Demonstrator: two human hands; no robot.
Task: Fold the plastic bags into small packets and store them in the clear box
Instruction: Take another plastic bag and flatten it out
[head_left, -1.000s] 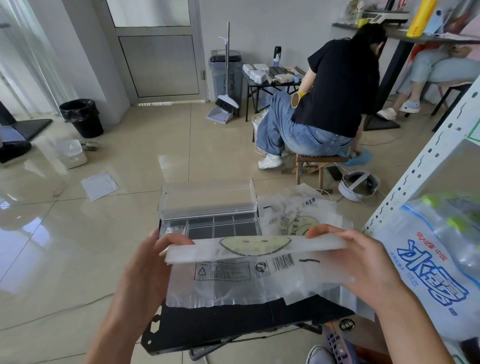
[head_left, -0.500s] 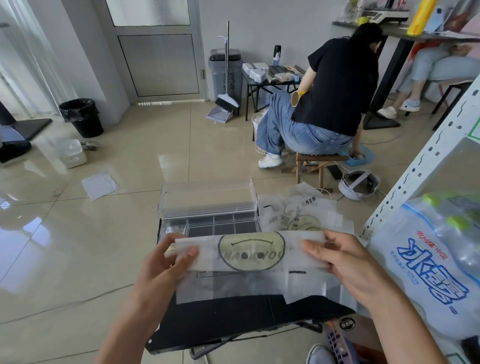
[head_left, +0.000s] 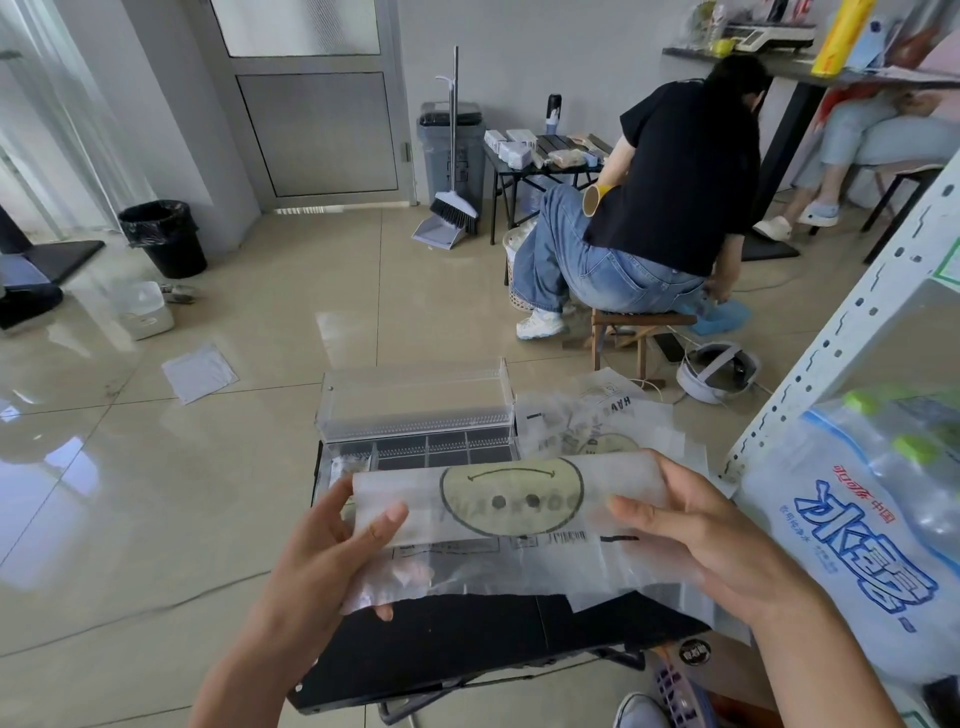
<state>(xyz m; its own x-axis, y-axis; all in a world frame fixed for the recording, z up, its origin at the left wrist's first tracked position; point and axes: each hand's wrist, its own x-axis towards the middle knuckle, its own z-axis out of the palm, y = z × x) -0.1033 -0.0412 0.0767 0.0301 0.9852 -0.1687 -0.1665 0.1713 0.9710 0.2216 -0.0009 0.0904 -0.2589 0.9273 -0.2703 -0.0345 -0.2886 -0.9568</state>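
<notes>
- The left hand (head_left: 332, 551) and right hand (head_left: 696, 540) each pinch one end of the plastic bag (head_left: 511, 499), thumbs on top, holding it just above the black worktop (head_left: 467, 634) in front of the clear box (head_left: 415, 410).
- Risk: the thin, slick, translucent film could slide between thumb and fingers — the fold skews or springs open.
- The box is rigid and ribbed, its lid raised; crinkled spare bags (head_left: 597, 421) lie beside it.

A plain workroom: tiled floor (head_left: 156, 493), metal shelving rack (head_left: 852, 322), waste bin (head_left: 163, 239), broom (head_left: 455, 202).
</notes>
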